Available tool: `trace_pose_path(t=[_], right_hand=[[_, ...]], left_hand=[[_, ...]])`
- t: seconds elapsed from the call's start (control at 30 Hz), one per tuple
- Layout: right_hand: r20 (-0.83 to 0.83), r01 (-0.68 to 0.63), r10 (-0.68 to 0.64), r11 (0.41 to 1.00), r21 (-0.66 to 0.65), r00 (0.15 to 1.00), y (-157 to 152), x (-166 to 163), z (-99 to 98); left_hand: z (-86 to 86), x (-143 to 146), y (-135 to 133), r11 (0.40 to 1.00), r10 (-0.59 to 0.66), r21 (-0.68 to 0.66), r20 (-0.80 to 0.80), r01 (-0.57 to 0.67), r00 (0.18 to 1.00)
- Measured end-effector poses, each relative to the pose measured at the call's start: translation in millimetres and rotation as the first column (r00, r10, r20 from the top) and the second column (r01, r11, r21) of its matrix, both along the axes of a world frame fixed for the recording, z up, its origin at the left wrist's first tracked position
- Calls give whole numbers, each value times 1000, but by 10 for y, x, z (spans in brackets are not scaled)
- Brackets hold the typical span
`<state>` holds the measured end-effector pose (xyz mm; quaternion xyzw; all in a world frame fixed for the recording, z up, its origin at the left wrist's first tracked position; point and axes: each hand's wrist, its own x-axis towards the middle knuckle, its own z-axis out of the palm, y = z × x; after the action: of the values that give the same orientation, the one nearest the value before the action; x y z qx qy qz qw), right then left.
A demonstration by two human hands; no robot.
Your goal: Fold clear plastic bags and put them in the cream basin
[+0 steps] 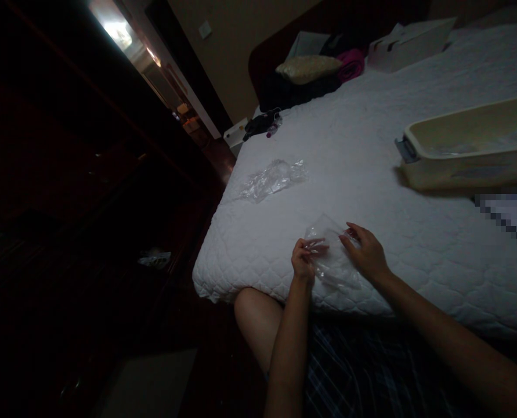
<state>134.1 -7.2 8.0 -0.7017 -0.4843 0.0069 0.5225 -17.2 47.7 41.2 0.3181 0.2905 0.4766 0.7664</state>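
Observation:
A clear plastic bag (334,264) lies spread over the near edge of the white quilted bed. My left hand (304,260) grips its left side, with some fingers behind or inside the see-through film. On the right side of the bag is my right hand (366,251), its fingers apart and the thumb stretched out; the fingertips touch or nearly touch the film. Farther back on the bed rests a second crumpled heap of clear plastic (273,179), apart from both hands.
A cream plastic bin (467,174) with a grey latch stands on the bed (345,151) at right. At the back are a white box (408,46), a beige pillow (308,68) and a magenta roll (351,65). Dark small items (260,125) lie by the far left edge.

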Motion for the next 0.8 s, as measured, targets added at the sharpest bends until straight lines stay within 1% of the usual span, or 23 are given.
trace_pose_path(t=[0.17,0.33,0.43,0.53,0.7,0.77,0.8], right_hand=[[91,-35,32,999,29,995,-6,-1,-5],[92,-86,79,994,73,993,-32,-2,25],[76,-12,4,994,107,997,-44,2,31],[56,78,-87,987,143,995,-48,9,18],[56,164,-178,966,199,982,-49,19,-11],[75,184,-206,955,232,976,-52,17,-22],[95,180,-209,952,249,973,-56,13,-27]], left_hand=[[-16,10,-4,999,-4,51,-50,7,999],[-44,34,17,999,-2,50,-109,8,994],[-49,57,23,1000,-6,21,-133,9,991],[-54,68,22,999,-35,14,-139,37,990],[-65,4,13,989,-114,73,-163,128,980],[-48,-49,11,987,-89,115,-190,112,978],[-30,-77,10,986,-51,144,-206,82,977]])
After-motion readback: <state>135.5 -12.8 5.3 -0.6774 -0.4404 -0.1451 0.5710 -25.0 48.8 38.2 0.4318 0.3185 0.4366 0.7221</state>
